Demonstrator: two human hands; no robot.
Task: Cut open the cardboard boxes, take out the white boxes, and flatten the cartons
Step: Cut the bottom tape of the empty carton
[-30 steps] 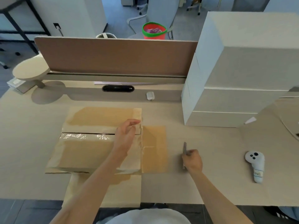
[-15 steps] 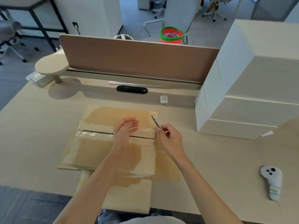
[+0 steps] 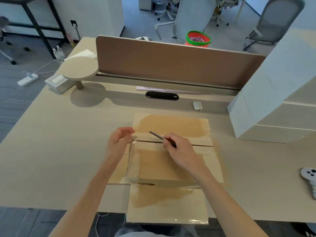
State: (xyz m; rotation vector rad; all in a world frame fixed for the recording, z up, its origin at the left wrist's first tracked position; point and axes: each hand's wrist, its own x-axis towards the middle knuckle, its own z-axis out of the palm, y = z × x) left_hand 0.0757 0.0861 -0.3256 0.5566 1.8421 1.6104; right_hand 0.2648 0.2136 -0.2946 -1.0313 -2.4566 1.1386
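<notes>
A person stands at a pale desk [image 3: 59,151] and works on a brown cardboard carton [image 3: 164,165] lying straight ahead at the 12 o'clock position. Its near flap [image 3: 167,207], glossy with clear tape, overhangs the desk edge at 6 o'clock.

The right hand [image 3: 181,151] is over the carton's top, fingers curled around a slim knife [image 3: 158,135]. The blade slants toward 10 o'clock, its tip above the far flap just past the taped seam. The left hand [image 3: 118,142] holds nothing and is at the carton's 9 o'clock edge, fingers loosely spread. Whether it touches the cardboard cannot be told.

At 3 o'clock, well apart from the carton, a white handheld controller [image 3: 310,180] lies at the frame's edge. A tall stack of white boxes [image 3: 273,100] is at 2 o'clock on the desk. A small white case [image 3: 197,106] sits at 1 o'clock, near the brown divider panel [image 3: 171,65] that runs across the back of the desk. At 10 o'clock a round shelf [image 3: 78,69] rises on a short post.

Beyond the panel is a red bin [image 3: 198,39] with a green rim, with office chairs [image 3: 273,19] behind it. A power strip [image 3: 27,79] lies on the floor at far left.
</notes>
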